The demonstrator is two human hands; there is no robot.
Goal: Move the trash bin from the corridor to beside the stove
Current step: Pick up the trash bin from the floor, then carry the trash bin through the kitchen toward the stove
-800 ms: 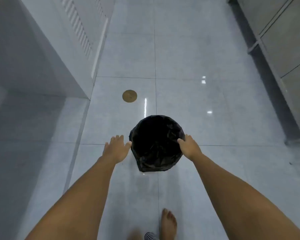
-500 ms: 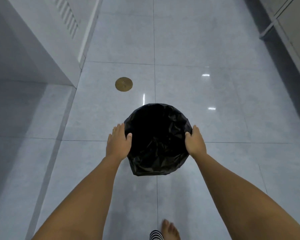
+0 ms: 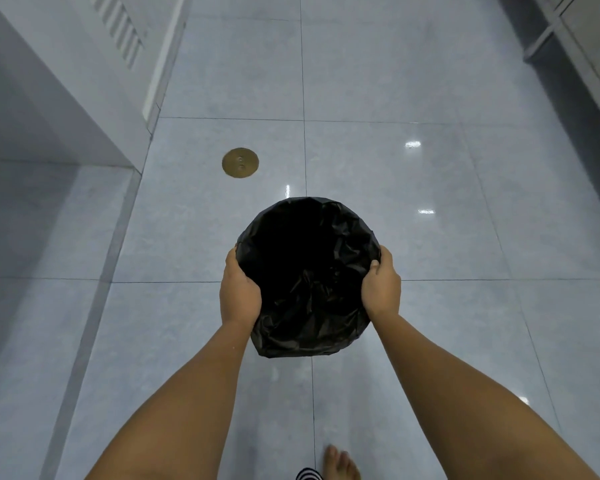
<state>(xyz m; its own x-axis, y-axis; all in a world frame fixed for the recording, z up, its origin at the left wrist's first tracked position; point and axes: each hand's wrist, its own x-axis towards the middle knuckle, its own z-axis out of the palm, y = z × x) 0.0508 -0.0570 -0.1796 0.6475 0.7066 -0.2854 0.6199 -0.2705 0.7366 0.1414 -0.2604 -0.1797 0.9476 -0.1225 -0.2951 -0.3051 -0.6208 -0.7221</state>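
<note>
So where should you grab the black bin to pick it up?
Hold the trash bin by its round rim, one hand on each side, as here: left hand on the left edge, right hand on the right. It is round and wide with no handle showing, and the bag looks slippery.

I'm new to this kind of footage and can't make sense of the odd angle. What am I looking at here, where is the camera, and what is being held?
There is no machine here. The camera sits on a person's head and looks forward and down, so you see their own bare arms reaching out. The left hand and the right hand grip opposite sides of a round trash bin lined with a black plastic bag. Below is a glossy pale tiled floor with a round brass floor drain ahead to the left. A bare foot shows at the bottom edge. No stove is in view.
</note>
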